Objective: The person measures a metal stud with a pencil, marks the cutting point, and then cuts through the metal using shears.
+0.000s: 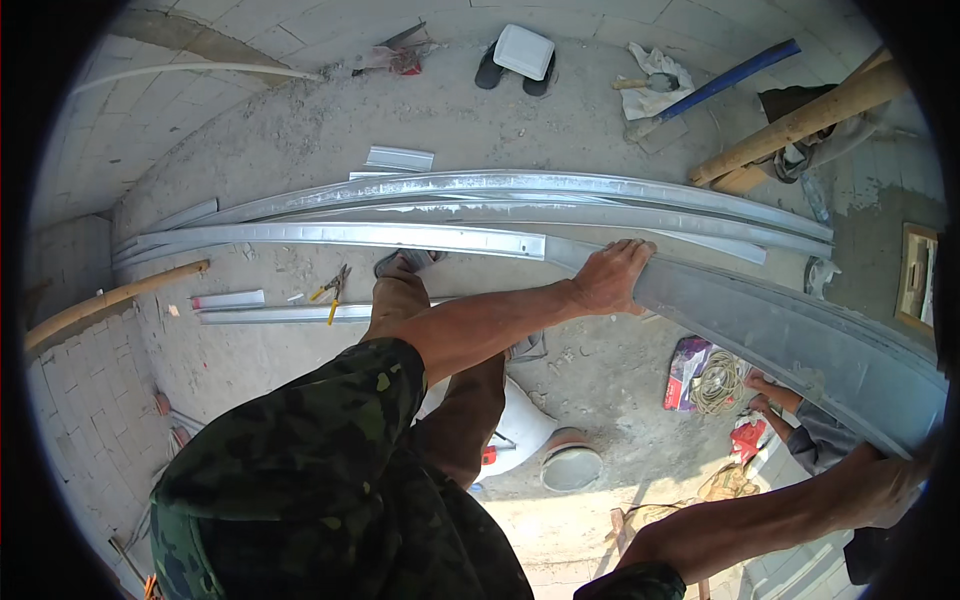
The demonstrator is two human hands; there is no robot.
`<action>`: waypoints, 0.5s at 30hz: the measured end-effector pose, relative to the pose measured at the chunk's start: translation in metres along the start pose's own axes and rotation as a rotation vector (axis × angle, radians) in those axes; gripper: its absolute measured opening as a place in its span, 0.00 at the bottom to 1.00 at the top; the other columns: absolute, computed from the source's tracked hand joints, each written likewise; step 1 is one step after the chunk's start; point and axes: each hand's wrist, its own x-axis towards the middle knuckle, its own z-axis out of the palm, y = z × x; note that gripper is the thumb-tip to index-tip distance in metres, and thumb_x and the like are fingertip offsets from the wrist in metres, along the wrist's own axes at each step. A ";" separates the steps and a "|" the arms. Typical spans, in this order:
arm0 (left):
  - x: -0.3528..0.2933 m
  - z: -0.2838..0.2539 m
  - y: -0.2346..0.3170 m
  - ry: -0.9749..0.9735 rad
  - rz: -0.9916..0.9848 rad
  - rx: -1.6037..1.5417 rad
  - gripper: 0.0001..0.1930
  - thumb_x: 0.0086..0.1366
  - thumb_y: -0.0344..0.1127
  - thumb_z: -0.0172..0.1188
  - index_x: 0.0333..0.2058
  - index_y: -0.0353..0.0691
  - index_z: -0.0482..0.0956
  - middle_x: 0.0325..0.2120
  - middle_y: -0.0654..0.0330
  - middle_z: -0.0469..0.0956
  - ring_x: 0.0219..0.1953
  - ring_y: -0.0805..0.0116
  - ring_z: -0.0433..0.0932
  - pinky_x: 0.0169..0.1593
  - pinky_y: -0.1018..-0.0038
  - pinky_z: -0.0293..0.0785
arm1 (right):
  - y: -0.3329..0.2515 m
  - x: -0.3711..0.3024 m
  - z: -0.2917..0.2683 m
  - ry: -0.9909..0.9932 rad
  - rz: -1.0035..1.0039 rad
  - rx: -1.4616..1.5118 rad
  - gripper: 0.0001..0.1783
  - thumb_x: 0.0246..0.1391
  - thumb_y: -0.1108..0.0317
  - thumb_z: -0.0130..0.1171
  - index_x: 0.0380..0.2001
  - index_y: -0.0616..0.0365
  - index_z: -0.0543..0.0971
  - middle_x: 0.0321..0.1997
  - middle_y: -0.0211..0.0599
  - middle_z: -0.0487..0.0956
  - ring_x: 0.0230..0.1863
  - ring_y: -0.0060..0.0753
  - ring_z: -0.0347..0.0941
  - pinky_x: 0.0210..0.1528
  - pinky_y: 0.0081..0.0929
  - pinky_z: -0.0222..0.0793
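A long grey metal channel [760, 320] slants from the middle to the right rim, close to me. My left hand [612, 278] is closed over its edge near the far end, fingers together on top. My right hand [880, 485] grips the near end's lower edge at the right rim; most of its fingers are hidden by the channel and the dark rim. A shiny narrower metal channel [340, 236] runs left from beside my left hand. Whether the two pieces are joined or only overlap, I cannot tell. Further metal channels [520, 184] lie on the floor just beyond.
Yellow-handled snips [334, 290] lie left of my sandalled foot [405, 262]. A bucket [572, 468], a coiled rope [720, 382] and another person's bare limbs [775, 400] are at the lower right. Wooden poles [805, 120], a blue-handled tool [730, 80] and a white container [523, 52] stand farther off.
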 end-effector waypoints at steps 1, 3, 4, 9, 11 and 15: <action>0.000 0.019 0.007 -0.005 -0.016 -0.002 0.49 0.34 0.45 0.79 0.54 0.34 0.61 0.51 0.43 0.69 0.55 0.44 0.69 0.54 0.59 0.73 | 0.010 0.000 0.004 -0.005 0.016 0.032 0.24 0.49 0.72 0.64 0.52 0.50 0.76 0.50 0.40 0.79 0.48 0.37 0.78 0.48 0.27 0.79; 0.006 0.046 0.014 0.000 -0.023 -0.014 0.50 0.35 0.45 0.79 0.55 0.34 0.60 0.51 0.43 0.69 0.55 0.44 0.69 0.55 0.59 0.73 | 0.024 -0.005 0.009 0.002 0.068 0.107 0.23 0.50 0.71 0.64 0.52 0.49 0.77 0.50 0.40 0.79 0.48 0.37 0.78 0.48 0.26 0.79; 0.010 0.060 0.017 -0.003 -0.039 -0.025 0.50 0.35 0.44 0.79 0.55 0.34 0.60 0.50 0.43 0.69 0.55 0.44 0.69 0.55 0.59 0.73 | 0.031 -0.007 0.010 0.007 0.090 0.140 0.22 0.51 0.70 0.63 0.51 0.49 0.77 0.50 0.41 0.79 0.48 0.37 0.78 0.48 0.26 0.79; 0.035 0.109 0.010 0.003 -0.093 -0.055 0.49 0.38 0.44 0.78 0.55 0.32 0.58 0.50 0.40 0.68 0.55 0.41 0.69 0.54 0.58 0.72 | 0.040 -0.034 0.029 0.036 0.136 0.304 0.19 0.51 0.69 0.63 0.48 0.49 0.77 0.47 0.41 0.78 0.45 0.36 0.78 0.45 0.26 0.78; 0.050 0.119 0.002 -0.023 -0.113 -0.095 0.49 0.39 0.44 0.77 0.55 0.31 0.58 0.50 0.38 0.68 0.54 0.40 0.69 0.54 0.58 0.72 | 0.035 -0.040 0.036 0.057 0.126 0.360 0.18 0.50 0.70 0.63 0.47 0.50 0.77 0.46 0.41 0.78 0.43 0.35 0.77 0.43 0.26 0.77; 0.078 0.141 -0.011 -0.104 -0.143 -0.103 0.50 0.40 0.47 0.77 0.55 0.28 0.57 0.48 0.34 0.69 0.52 0.39 0.72 0.54 0.58 0.71 | 0.026 -0.053 0.050 0.097 0.108 0.459 0.17 0.48 0.70 0.63 0.44 0.52 0.76 0.42 0.42 0.77 0.40 0.34 0.77 0.39 0.26 0.76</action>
